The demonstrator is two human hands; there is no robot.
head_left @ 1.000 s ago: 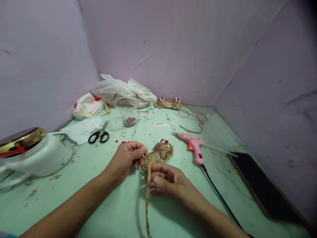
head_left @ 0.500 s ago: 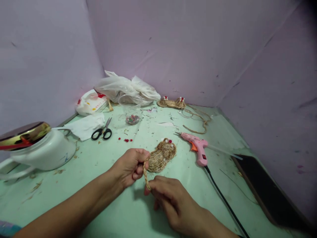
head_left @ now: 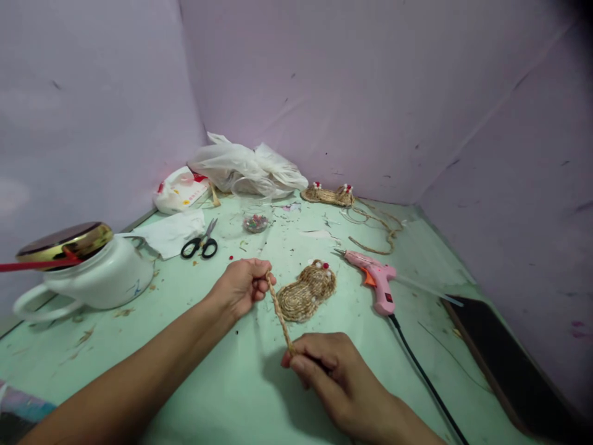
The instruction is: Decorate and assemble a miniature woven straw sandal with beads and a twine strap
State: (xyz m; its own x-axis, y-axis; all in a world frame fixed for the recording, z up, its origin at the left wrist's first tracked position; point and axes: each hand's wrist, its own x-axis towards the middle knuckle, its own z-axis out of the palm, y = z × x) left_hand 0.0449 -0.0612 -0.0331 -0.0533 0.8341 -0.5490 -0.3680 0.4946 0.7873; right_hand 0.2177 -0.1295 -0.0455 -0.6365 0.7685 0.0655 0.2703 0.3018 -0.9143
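Observation:
A short braided straw cord (head_left: 280,314) is stretched at a slant between my two hands. My left hand (head_left: 244,285) pinches its upper end, and my right hand (head_left: 331,369) pinches the lower end between thumb and fingers. Just right of the cord, a woven straw sole (head_left: 303,295) lies on the table, with a small loop and red and white beads at its far end. A pink glue gun (head_left: 376,279) rests on its side farther right, its nozzle pointing left.
Black-handled scissors (head_left: 201,246), a cup of beads (head_left: 256,222) and a white enamel pot (head_left: 104,278) stand left. A plastic bag (head_left: 248,165), beaded straw piece (head_left: 328,195) and loose cord (head_left: 388,235) lie behind. A dark flat object (head_left: 504,371) is at right.
My hands have moved apart, so more of the braided cord shows, stretched straighter. The view has shifted slightly, and my left hand now hides some of the red beads.

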